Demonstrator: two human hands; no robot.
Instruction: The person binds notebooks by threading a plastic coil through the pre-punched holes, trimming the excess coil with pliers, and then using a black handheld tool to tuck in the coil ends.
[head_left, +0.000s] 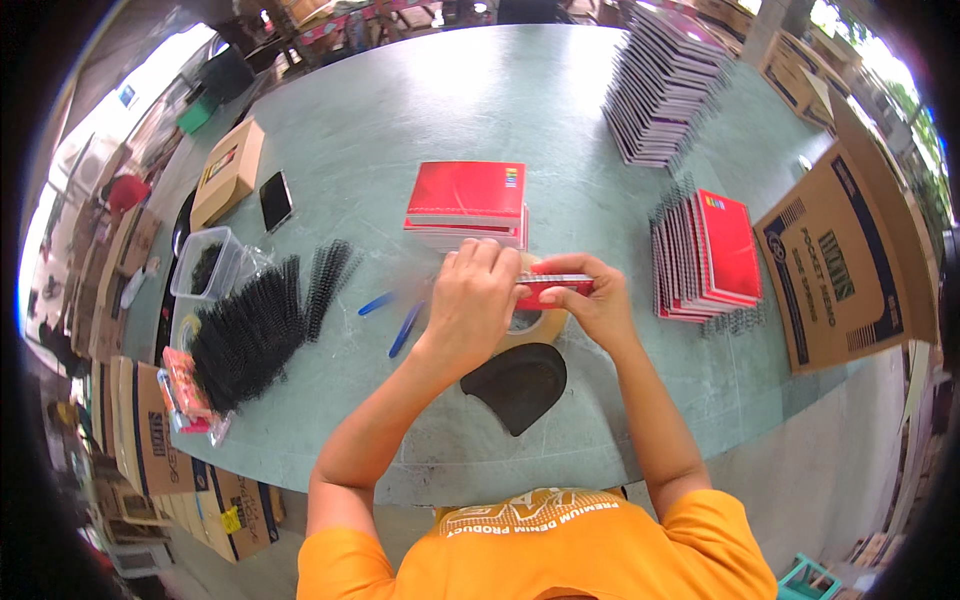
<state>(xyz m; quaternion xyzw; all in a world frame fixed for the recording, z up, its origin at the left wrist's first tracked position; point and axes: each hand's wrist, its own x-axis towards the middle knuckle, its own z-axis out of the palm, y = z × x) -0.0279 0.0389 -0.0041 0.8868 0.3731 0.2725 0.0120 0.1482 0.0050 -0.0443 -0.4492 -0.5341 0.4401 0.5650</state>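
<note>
Between my two hands is a small red notebook [545, 289], held edge-on above the table. My right hand [600, 305] pinches its right end between thumb and fingers. Closed over the left end, my left hand [475, 295] covers that part with its knuckles, so its fingertips are mostly hidden. A blurred streak shows just left of that hand. Blue-handled pliers [405, 328] with spread handles lie beside it, their head out of sight. Below the notebook sits a roll of tan tape [546, 328]. Closer to me is a flat black rounded piece [518, 387].
Red notebooks are stacked ahead [467, 188] and at right [728, 250]; a taller notebook stack [665, 90] stands behind. Left lie black spiral coils [250, 325], a clear plastic tub [207, 263], a phone [276, 201] and a cardboard box [228, 172]. An open carton [835, 255] flanks the right edge.
</note>
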